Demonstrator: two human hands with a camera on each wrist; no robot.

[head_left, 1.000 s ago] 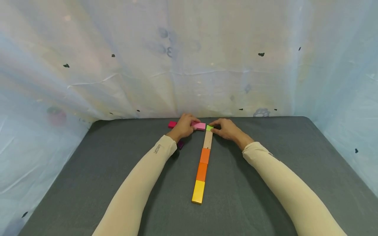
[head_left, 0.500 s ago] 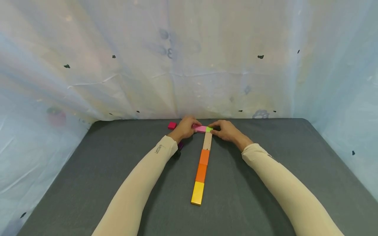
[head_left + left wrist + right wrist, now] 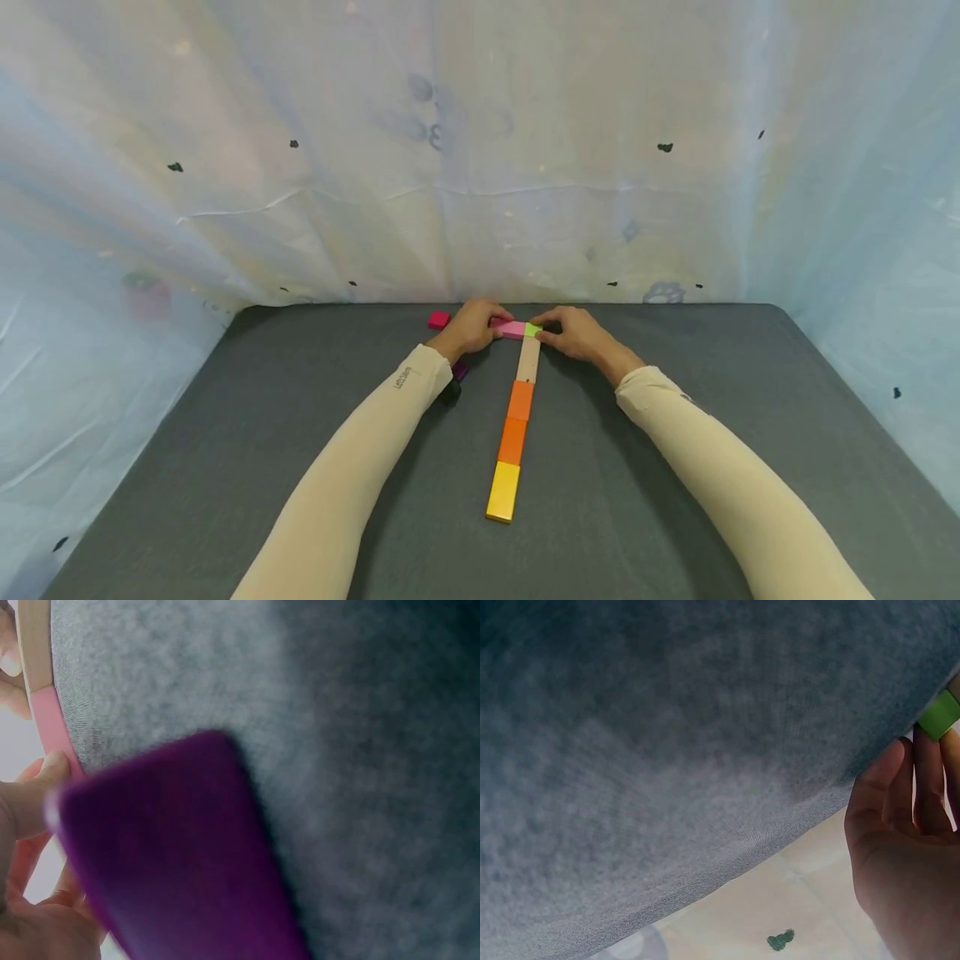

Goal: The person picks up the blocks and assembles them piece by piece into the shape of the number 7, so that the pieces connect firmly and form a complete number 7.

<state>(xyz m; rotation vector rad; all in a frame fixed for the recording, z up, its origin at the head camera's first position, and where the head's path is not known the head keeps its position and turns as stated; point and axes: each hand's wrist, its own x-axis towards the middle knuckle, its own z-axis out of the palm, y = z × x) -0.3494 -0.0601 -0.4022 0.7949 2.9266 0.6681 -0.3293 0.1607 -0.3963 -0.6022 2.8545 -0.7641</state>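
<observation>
Near the far edge of the table, my left hand (image 3: 472, 326) pinches a pink block (image 3: 513, 330) between thumb and fingers; its thumb shows on the pink block (image 3: 54, 724) in the left wrist view. Opposite it, my right hand (image 3: 576, 331) holds a light green block (image 3: 532, 330), thumb on the near side and a finger at the far side. The pink block's end touches the green block. From the green block a line runs toward me: a plain wood block (image 3: 528, 358), two orange blocks (image 3: 521, 401) and a yellow block (image 3: 502, 492).
A red block (image 3: 438, 319) lies left of my left hand. By that wrist is a purple block (image 3: 460, 371), large and blurred in the left wrist view. The dark grey table (image 3: 637, 500) meets a pale plastic sheet (image 3: 525, 167) at the back.
My left hand has slid the pink block right and slightly nearer, closing the small gap to the green block. The right hand has stayed at the green block.
</observation>
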